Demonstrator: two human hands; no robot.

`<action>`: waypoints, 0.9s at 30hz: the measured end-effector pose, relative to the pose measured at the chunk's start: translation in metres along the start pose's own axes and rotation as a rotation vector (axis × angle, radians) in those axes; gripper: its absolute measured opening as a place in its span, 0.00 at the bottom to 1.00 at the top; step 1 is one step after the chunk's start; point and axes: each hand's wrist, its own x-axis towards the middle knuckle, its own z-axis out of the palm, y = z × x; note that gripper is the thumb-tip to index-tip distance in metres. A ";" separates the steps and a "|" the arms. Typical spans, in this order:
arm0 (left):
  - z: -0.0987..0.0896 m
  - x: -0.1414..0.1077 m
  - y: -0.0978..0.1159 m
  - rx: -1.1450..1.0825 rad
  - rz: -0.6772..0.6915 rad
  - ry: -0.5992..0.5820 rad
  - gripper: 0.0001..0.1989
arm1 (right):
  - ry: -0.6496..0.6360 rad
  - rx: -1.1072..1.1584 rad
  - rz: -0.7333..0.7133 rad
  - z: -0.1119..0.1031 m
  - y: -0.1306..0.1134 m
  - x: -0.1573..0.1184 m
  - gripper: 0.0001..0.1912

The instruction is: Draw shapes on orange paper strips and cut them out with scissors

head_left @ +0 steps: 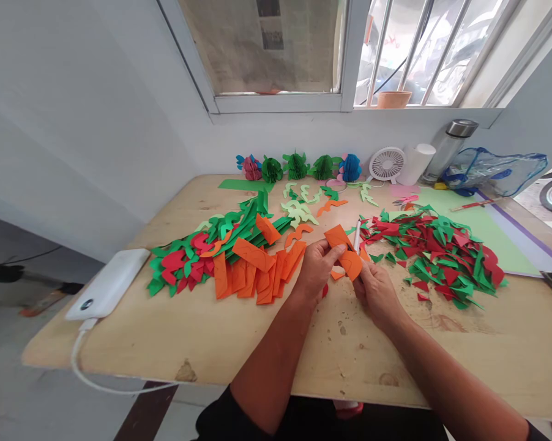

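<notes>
1. Clear blue-trimmed pouch [496,168] is at the table's [239,343] back right, can't really make out what's inside.
2. Got the orange paper [350,264] pinched between my left hand's [317,272] thumb and fingers. My right hand's [377,293] curled at its edge, can't tell what it's gripping.
3. Power bank's [108,285] dark marking is too small to read.

From my head, the one camera looks forward and down across the table [221,346], from its near side. My forearms [276,355] enter from below, close to the lens; my left hand [319,266] and right hand [376,289] sit right of and below centre, with the wall [239,133] and window [395,55] farther off above.
</notes>
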 end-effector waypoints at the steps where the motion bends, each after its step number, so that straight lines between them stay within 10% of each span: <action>1: 0.000 0.000 0.000 0.002 0.002 0.000 0.10 | 0.001 0.003 0.003 0.000 0.001 0.000 0.29; 27: 0.001 0.000 -0.002 0.052 0.042 -0.041 0.08 | -0.022 0.044 0.027 0.001 0.000 0.000 0.28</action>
